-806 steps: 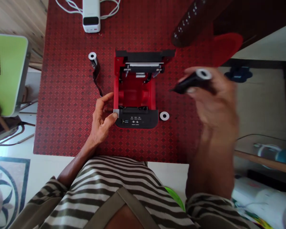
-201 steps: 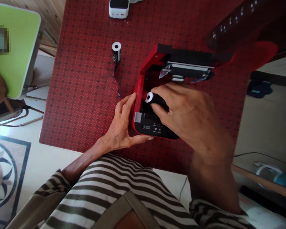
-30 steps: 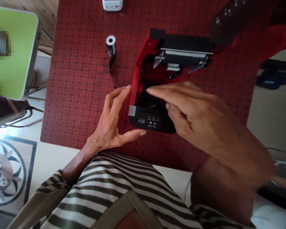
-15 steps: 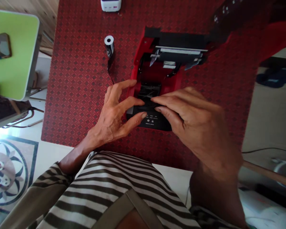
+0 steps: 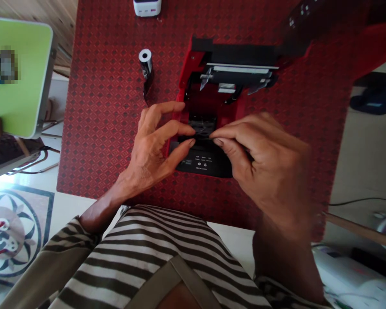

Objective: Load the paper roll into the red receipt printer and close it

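A red and black printer (image 5: 209,161) stands with its lid (image 5: 241,56) raised, its front panel of small buttons toward me. Across its front opening lies a shiny black film (image 5: 203,125). My left hand (image 5: 154,148) pinches the film's left side between thumb and forefinger, the other fingers spread over the printer's left wall. From the right, my right hand (image 5: 263,159) pinches the film's edge with thumb and fingertips. The fingertips of both hands are close together just above the panel. Left of the printer, a roll (image 5: 146,62) with a white end stands with a dark strip trailing from it.
A red patterned cloth (image 5: 99,128) covers the table. A white device (image 5: 147,7) sits at the far edge. To the left is a green table (image 5: 25,98) with a blurred item on it. A dark object (image 5: 305,25) is at upper right. A cable (image 5: 363,201) runs at right.
My right hand has shifted slightly right and its fingertips have closed on the film's edge. The left thumb and forefinger have come closer together. The view has moved a little.
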Tool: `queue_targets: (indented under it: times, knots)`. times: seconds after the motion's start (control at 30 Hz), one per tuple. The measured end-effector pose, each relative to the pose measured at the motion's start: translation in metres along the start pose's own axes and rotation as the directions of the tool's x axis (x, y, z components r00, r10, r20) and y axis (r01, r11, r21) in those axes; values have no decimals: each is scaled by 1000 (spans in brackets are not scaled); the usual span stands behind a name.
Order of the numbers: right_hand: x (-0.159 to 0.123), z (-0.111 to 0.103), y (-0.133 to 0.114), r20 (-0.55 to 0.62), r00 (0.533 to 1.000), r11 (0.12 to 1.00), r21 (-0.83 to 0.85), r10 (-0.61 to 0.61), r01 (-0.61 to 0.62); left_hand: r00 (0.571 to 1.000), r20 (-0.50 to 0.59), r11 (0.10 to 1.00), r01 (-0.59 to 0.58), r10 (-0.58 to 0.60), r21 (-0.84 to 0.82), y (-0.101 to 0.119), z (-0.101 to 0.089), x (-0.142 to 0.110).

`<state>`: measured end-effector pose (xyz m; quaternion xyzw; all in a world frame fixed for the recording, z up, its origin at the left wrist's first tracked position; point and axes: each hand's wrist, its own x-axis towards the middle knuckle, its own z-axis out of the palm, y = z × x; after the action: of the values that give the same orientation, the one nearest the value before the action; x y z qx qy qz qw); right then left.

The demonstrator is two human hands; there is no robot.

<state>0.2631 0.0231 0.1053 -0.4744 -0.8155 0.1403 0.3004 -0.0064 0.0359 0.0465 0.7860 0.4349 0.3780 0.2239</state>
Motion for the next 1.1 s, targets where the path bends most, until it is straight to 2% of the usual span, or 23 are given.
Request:
queue_targets:
  times: [0.13, 0.33, 0.47, 0.5, 0.53, 0.57, 0.6, 0.63, 0.67, 0.73, 0.77, 0.83, 0.93, 1.1]
  knots:
    - [-13, -1, -12, -74, 997, 999, 15, 38, -37, 996, -14, 996, -86, 86, 25, 10, -10, 3]
    - [-30, 0, -24, -19, 999, 997, -56, 51, -52, 993, -4, 992, -122, 122, 34, 17, -15, -1]
    - [-42, 12, -25, -115, 993, 996, -76, 29, -38, 988, 51, 989, -145, 146, -22, 17, -27, 12]
    - [-44, 15, -25, -143, 989, 996, -82, 27, -39, 989, 5, 989, -146, 146, -9, 17, -31, 20]
    - [-45, 18, -25, -165, 986, 996, -80, 27, -41, 995, -59, 996, -80, 82, 34, 16, -34, 30]
    - [-46, 21, -25, -186, 982, 996, -72, 30, -44, 984, -134, 992, -105, 113, 70, 14, -37, 41]
    - [-47, 23, -25, -201, 979, 997, -65, 33, -47, 955, -178, 968, -218, 237, 122, 11, -39, 53]
    - [-47, 24, -26, -208, 977, 997, -64, 36, -50, 962, -161, 968, -199, 223, 151, 8, -40, 65]
    - [-46, 25, -26, -206, 978, 996, -71, 38, -54, 975, -85, 968, -189, 205, 166, 4, -41, 75]
    - [-46, 26, -26, -200, 979, 993, -94, 45, -65, 952, 41, 940, -305, 302, 155, -2, -41, 89]
    - [-46, 26, -27, -205, 978, 993, -102, 46, -68, 948, 64, 935, -319, 313, 154, -2, -42, 91]
    - [-47, 27, -27, -227, 973, 993, -98, 36, -60, 950, 74, 937, -311, 302, 158, 1, -44, 88]
    - [-51, 28, -30, -277, 960, 992, -113, 24, -58, 957, 100, 949, -283, 271, 138, 9, -48, 69]
    - [-53, 33, -36, -295, 954, 983, -158, 47, -98, 923, 119, 921, -377, 366, 95, 12, -44, 26]
